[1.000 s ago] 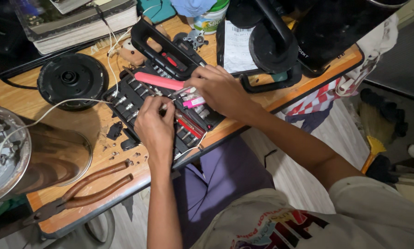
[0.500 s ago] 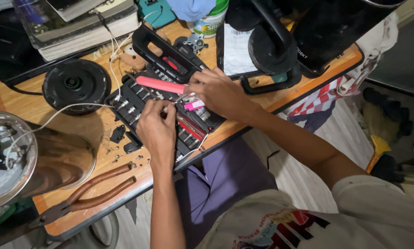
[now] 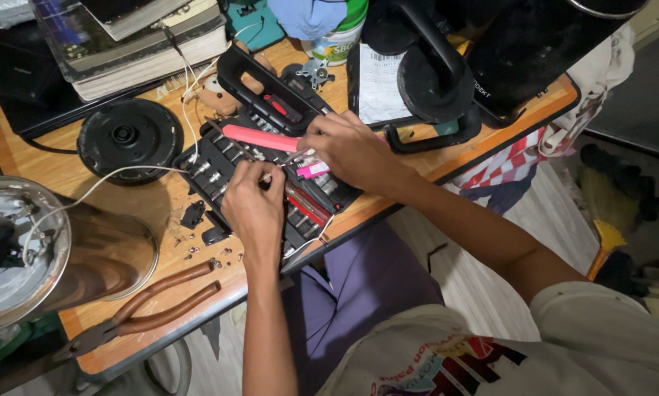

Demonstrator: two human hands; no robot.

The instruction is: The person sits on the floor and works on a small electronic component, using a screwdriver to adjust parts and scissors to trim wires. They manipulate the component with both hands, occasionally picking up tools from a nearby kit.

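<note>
Both hands over open black tool case (image 3: 219,158) at table (image 3: 65,172) middle. Left hand (image 3: 255,209) pinches small metal bit, tips closed on it. Right hand (image 3: 351,150) pinches thin tool tip beside pink driver (image 3: 260,137). Brown pliers (image 3: 150,308) near-left, black disc (image 3: 128,136) far-left.

Our left hand (image 3: 255,205) is curled, fingertips pinched together; our right hand (image 3: 351,150) arches opposite, fingertips nearly meeting the left's.

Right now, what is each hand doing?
Left hand: closed, pinching a thin white wire over the open tool case.
Right hand: closed on a small tool; which one cannot be told.
</note>
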